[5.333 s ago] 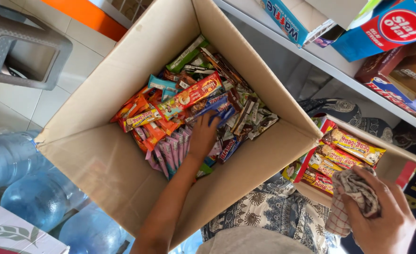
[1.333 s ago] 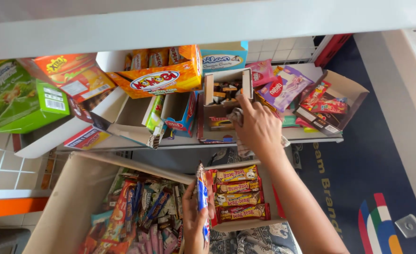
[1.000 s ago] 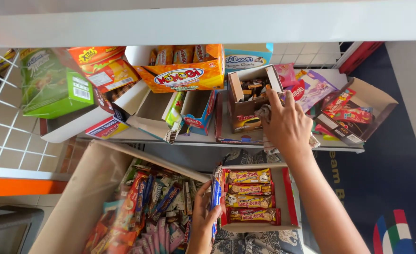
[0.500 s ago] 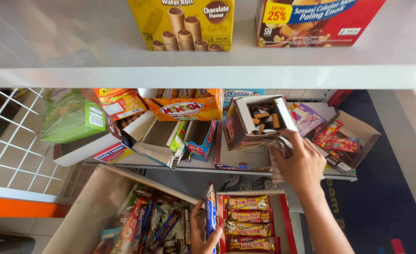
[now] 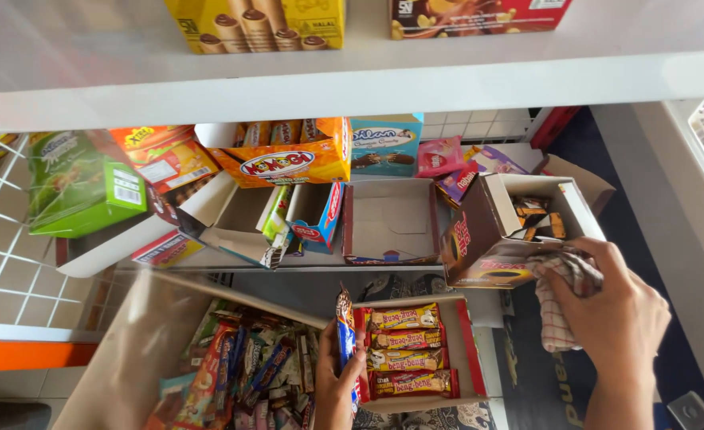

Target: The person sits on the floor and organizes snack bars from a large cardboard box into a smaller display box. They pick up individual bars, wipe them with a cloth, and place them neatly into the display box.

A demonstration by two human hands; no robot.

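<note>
1. right hand (image 5: 619, 318) is closed around a checked cloth (image 5: 557, 306) and grips the lower edge of a brown snack box (image 5: 491, 243), holding it tilted in the air just in front of the shelf (image 5: 232, 259), open top facing the camera.
2. the brown snack box has small dark and orange wrapped pieces inside, filling only part of it.
3. left hand (image 5: 334, 390) is wrapped around a blue and orange snack bar (image 5: 344, 338), held upright at the lower middle of the view, between the large carton (image 5: 141, 350) and the red tray (image 5: 467, 350).
4. the red tray holds four yellow and red wrapped bars (image 5: 403, 350) laid flat in a stack of rows.
5. the large carton at lower left is full of mixed wrapped snacks.
6. on the shelf behind, an empty open box (image 5: 390, 223) sits beside a small blue box (image 5: 320, 219); an orange display box (image 5: 288, 159) and a green box (image 5: 81, 183) stand further left.
7. an upper shelf (image 5: 368, 76) carries a yellow box and a red box, both cut off by the frame.
</note>
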